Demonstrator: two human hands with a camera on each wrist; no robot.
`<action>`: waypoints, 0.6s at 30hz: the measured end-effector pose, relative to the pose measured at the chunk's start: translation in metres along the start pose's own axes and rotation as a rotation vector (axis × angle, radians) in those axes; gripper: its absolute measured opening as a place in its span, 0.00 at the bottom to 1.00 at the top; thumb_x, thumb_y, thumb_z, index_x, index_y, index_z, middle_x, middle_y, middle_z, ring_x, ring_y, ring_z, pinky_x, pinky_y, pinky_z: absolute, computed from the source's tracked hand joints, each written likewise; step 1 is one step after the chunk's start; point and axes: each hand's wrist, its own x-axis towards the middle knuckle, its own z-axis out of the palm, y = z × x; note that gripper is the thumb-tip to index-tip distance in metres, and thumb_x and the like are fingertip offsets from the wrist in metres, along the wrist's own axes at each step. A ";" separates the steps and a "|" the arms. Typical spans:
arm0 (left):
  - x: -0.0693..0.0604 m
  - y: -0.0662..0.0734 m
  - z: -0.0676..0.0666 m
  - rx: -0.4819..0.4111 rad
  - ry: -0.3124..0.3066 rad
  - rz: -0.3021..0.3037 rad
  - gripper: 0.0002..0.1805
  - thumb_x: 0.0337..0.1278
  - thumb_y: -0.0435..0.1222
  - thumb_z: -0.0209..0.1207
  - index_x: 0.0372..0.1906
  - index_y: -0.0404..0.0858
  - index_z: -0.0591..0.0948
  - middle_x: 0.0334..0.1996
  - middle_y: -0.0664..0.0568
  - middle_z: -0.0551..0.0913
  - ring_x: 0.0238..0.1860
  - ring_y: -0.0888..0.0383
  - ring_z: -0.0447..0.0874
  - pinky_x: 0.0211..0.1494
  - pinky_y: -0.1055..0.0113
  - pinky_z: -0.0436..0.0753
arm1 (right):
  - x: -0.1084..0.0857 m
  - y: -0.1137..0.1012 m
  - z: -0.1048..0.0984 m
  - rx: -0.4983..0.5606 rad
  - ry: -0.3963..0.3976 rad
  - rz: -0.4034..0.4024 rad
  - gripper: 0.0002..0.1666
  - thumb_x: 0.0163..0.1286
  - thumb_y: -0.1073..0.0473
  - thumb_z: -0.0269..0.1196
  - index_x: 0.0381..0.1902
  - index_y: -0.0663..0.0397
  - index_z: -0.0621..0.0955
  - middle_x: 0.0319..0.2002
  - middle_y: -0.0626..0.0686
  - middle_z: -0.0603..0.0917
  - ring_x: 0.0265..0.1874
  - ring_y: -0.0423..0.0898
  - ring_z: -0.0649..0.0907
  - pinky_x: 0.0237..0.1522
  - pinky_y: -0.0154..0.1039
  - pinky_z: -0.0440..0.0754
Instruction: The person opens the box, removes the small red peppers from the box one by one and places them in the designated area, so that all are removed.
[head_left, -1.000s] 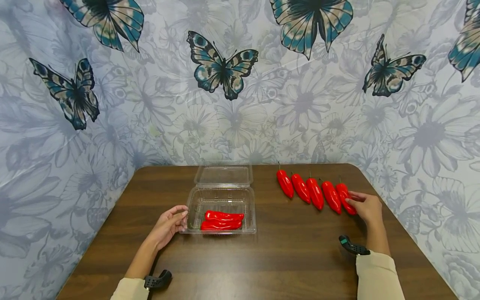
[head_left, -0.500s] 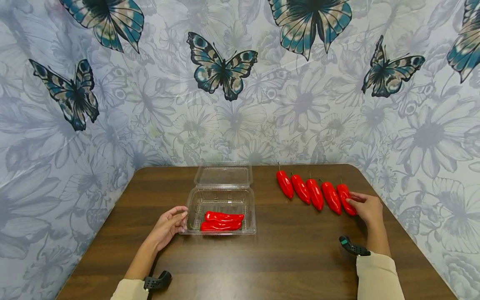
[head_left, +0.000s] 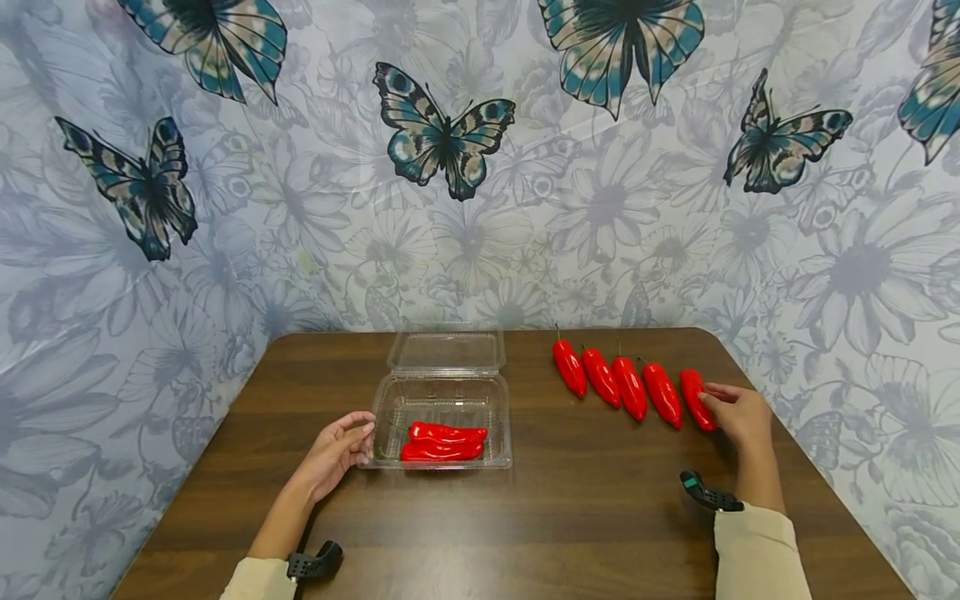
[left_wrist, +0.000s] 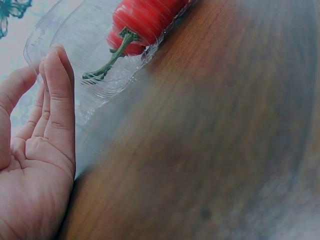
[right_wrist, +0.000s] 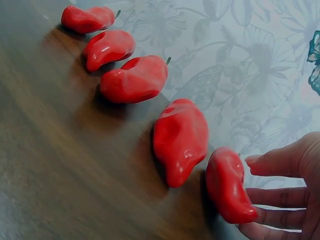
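In the head view my left hand (head_left: 333, 454) is at the left side of a clear plastic container (head_left: 498, 417), fingers extended against its edge. Two red peppers (head_left: 447, 432) lie inside, their green stem (left_wrist: 107, 66) visible through the plastic in the left wrist view. My right hand (head_left: 742, 417) holds the rightmost pepper (head_left: 696, 400) of a row between thumb and fingers. That pepper (right_wrist: 227, 185) stands slightly tilted in the right wrist view, beside the fingers of my right hand (right_wrist: 285, 195); where the fingertips meet it is partly hidden.
Several more red peppers (head_left: 630, 387) lie in a slanted row left of my right hand. The container's lid (head_left: 447, 350) is folded back toward the wall. The brown wooden table (head_left: 555, 517) meets a wall covering (head_left: 322, 242) with flowers and butterflies.
My right hand has shifted slightly right, and the rightmost pepper has moved and turned with it, away from its neighbour. My left hand and the container have stayed in place.
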 end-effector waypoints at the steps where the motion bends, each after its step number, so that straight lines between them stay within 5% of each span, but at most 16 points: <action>1: 0.000 0.000 0.000 0.002 0.001 -0.002 0.07 0.78 0.31 0.50 0.53 0.40 0.75 0.29 0.54 0.82 0.28 0.60 0.84 0.33 0.70 0.85 | 0.000 -0.001 -0.001 -0.001 0.004 -0.003 0.28 0.75 0.51 0.60 0.61 0.68 0.79 0.54 0.69 0.83 0.46 0.60 0.83 0.31 0.31 0.78; 7: 0.001 0.000 0.001 0.006 0.001 0.003 0.07 0.78 0.31 0.50 0.53 0.40 0.75 0.29 0.54 0.82 0.28 0.60 0.84 0.33 0.70 0.85 | -0.002 -0.015 -0.010 0.061 0.031 -0.047 0.27 0.75 0.53 0.61 0.60 0.71 0.79 0.52 0.71 0.83 0.23 0.39 0.83 0.23 0.33 0.83; 10: 0.001 0.001 0.001 0.000 -0.004 0.005 0.07 0.78 0.30 0.50 0.53 0.39 0.75 0.29 0.54 0.82 0.28 0.60 0.84 0.32 0.71 0.85 | -0.004 -0.024 -0.011 0.134 0.030 -0.065 0.27 0.75 0.52 0.63 0.61 0.70 0.79 0.49 0.68 0.86 0.25 0.38 0.86 0.26 0.34 0.86; 15: 0.000 0.001 0.001 -0.004 -0.007 0.005 0.08 0.78 0.30 0.50 0.53 0.39 0.75 0.29 0.54 0.82 0.27 0.60 0.84 0.32 0.71 0.85 | -0.009 -0.041 -0.010 0.222 0.028 -0.105 0.29 0.73 0.51 0.66 0.61 0.67 0.80 0.41 0.45 0.89 0.31 0.34 0.87 0.33 0.34 0.87; 18: -0.001 0.001 0.001 -0.003 -0.005 0.008 0.08 0.78 0.30 0.50 0.53 0.39 0.75 0.29 0.54 0.82 0.27 0.60 0.84 0.32 0.70 0.85 | -0.011 -0.052 -0.007 0.246 0.017 -0.140 0.30 0.72 0.50 0.66 0.62 0.67 0.80 0.43 0.48 0.89 0.33 0.31 0.86 0.35 0.33 0.87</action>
